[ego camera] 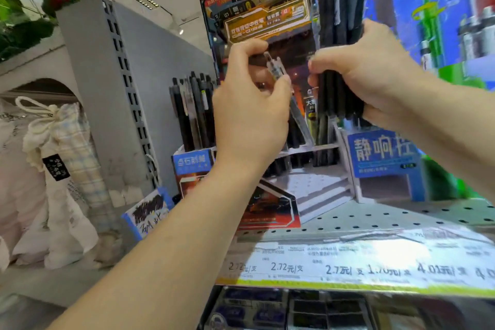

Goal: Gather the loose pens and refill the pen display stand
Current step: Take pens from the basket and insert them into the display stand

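At shelf height, the pen display stand (pixel 267 35) is partly filled: black pens stand in its lower slots (pixel 194 112). Refilling is judged mid-way. Right hand (pixel 375 75) clenches a bundle of dark pens (pixel 340 35); left hand (pixel 251 104) pinches one clear pen (pixel 276 69) above the stand. Perforated shelf (pixel 401 215) carries price labels (pixel 348 268); fabric bags (pixel 53 169) hang left.
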Tool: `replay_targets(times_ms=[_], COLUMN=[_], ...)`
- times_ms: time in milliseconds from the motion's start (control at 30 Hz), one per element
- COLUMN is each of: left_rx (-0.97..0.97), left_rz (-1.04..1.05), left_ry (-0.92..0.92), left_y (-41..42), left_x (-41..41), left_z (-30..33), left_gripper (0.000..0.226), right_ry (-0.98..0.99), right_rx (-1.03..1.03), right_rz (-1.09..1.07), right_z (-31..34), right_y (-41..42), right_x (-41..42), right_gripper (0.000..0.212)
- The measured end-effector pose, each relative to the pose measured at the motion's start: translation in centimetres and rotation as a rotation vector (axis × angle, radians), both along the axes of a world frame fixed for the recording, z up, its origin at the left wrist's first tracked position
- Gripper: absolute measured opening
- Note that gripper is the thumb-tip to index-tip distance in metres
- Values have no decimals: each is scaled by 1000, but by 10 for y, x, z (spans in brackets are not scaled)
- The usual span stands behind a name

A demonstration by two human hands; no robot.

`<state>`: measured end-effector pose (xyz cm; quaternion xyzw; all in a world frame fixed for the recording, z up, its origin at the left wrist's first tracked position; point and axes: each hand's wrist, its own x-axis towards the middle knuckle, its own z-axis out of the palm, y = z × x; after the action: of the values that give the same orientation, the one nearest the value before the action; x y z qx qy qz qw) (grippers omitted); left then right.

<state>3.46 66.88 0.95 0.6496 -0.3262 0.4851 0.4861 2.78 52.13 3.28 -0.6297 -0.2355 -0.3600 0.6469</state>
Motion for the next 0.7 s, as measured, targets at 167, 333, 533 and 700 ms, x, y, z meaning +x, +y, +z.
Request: replay_targets(times_ms=[167,333,533,700], left_rx=[75,166,343,390], left_rz=[100,114,173,59], left_ry=[30,219,345,585], left_y=[-16,-25,-30,-31], left_x=[16,29,27,27], left_z=[-7,-10,-11,-6], left_gripper=[32,30,41,60], right_ry=[56,87,82,129], right_rx=[-35,-51,-70,-96], right_rz=[-131,-177,-169,-120], right_z=[-7,-5,-8,-8], right_y=[5,2,-2,-6], right_x=[6,8,12,18], right_gripper=[58,81,57,42])
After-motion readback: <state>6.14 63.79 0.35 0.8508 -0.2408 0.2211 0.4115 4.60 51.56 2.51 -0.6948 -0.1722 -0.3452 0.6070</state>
